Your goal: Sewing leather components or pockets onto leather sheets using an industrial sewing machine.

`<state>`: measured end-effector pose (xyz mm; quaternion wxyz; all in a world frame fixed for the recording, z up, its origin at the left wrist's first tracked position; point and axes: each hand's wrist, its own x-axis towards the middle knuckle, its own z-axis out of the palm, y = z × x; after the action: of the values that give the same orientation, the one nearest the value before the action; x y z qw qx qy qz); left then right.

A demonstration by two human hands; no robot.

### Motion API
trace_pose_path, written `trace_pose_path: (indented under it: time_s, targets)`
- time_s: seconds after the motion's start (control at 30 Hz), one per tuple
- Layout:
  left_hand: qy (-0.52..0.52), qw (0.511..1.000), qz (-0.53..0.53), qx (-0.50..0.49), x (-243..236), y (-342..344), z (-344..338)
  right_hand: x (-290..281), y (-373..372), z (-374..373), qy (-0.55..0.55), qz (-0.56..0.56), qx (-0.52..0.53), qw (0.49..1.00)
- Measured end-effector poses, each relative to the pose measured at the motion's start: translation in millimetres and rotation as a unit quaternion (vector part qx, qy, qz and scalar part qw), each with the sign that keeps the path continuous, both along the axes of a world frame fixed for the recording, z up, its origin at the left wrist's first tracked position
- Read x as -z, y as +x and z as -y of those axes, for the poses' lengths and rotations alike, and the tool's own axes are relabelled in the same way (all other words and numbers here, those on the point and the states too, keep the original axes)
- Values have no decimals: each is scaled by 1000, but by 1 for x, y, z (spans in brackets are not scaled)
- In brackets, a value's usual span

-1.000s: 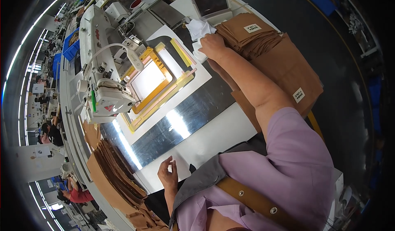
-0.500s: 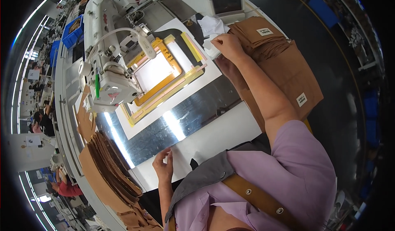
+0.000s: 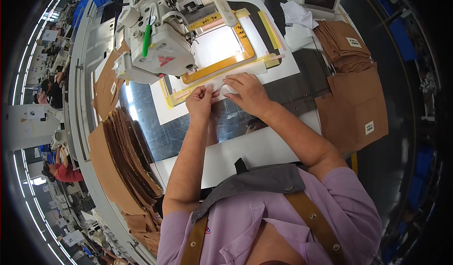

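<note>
Both hands are up front now, close together over the shiny tabletop (image 3: 165,135), and right in the gap between them sits a small white piece (image 3: 227,89). The right hand (image 3: 251,94) has it, fingers curved over the far side, thumb on the near side, a narrow grip. The left hand (image 3: 200,103) comes in just beside it, thumb and fingertips pinched close at the piece's edge, though whether they actually grip it I cannot tell. Just beyond both hands, there's the orange frame (image 3: 219,67), brightly lit inside, and past the left hand, off to its left, looms the white sewing machine (image 3: 165,47) with a green strip (image 3: 146,40) upright on its front. Look farther out from the right hand: white cloths (image 3: 302,34) in a loose pile, with brown folded pieces (image 3: 337,36) to the right of those and a larger brown panel (image 3: 354,106) nearer the body. Left of the left hand and nearer the body, a thick brown stack (image 3: 102,156) leans in a curve.
</note>
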<state>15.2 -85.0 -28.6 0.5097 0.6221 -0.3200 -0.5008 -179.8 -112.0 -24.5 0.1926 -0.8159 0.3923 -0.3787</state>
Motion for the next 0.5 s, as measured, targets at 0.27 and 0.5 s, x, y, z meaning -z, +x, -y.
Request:
trace_pose_path:
  time_s: [0.27,0.5]
  targets:
    - [-63,961,265,-40,-3,42,4,2,-8,-4,-34,-183,40,982]
    - [-234,779,538,220,-17,16,-35,0,0,4,-19,-225,57,973]
